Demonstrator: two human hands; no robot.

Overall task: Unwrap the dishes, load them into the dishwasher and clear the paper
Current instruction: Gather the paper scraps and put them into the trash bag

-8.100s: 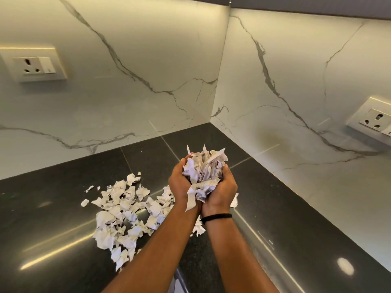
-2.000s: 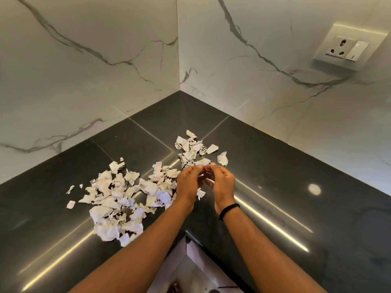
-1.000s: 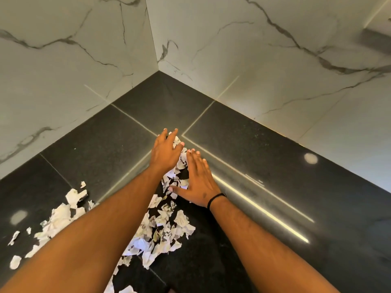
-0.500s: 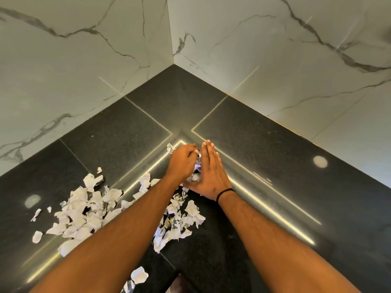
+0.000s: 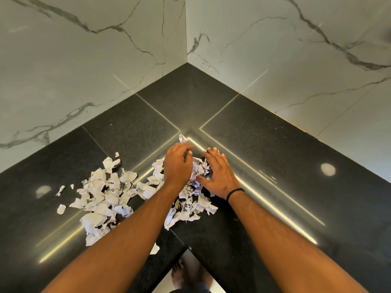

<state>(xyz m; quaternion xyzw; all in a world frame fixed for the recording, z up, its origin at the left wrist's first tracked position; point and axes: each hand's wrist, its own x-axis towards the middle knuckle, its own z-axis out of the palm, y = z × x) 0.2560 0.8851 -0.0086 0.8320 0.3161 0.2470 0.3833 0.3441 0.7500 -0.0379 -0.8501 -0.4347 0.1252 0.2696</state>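
Clearing the paper: both hands rake torn scraps together near the counter's inner corner.

The left hand (image 5: 177, 166), fingers loosely curled, and the right hand (image 5: 219, 176), fingers spread flat, bracket the paper scraps (image 5: 194, 172) on the black countertop (image 5: 275, 155). The litter's long axis trails leftward, toward the counter's left edge. Next, I judge: cup and lift this handful.

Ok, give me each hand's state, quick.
Left hand: fingers curled over the paper scraps; a grip cannot be told.
Right hand: open, fingers spread, resting on the scraps.
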